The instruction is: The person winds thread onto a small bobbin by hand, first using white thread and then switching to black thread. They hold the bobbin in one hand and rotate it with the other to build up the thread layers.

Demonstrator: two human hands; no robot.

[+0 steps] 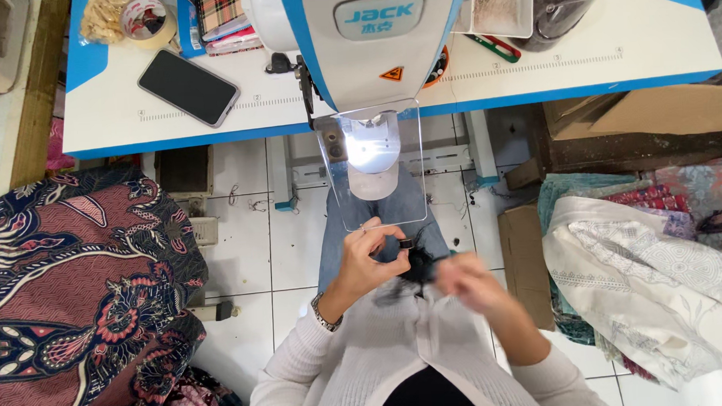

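Observation:
My left hand (369, 259) is raised over my lap and pinches a small dark bobbin (405, 244) between thumb and fingers. A tangle of black thread (418, 267) hangs from the bobbin. My right hand (468, 281) is blurred beside it, fingers closed on the black thread. Both hands are just below the clear guard (377, 202) of the white sewing machine head (371, 42). A watch sits on my left wrist.
The white and blue sewing table (214, 120) holds a black phone (188, 86), a tape roll (148, 20), plaid fabric (220, 16) and a clear box (502, 6). Patterned cloth (68, 285) is piled left, pale and patterned fabrics (651, 273) right, and a cardboard box (662, 108) lies under the table.

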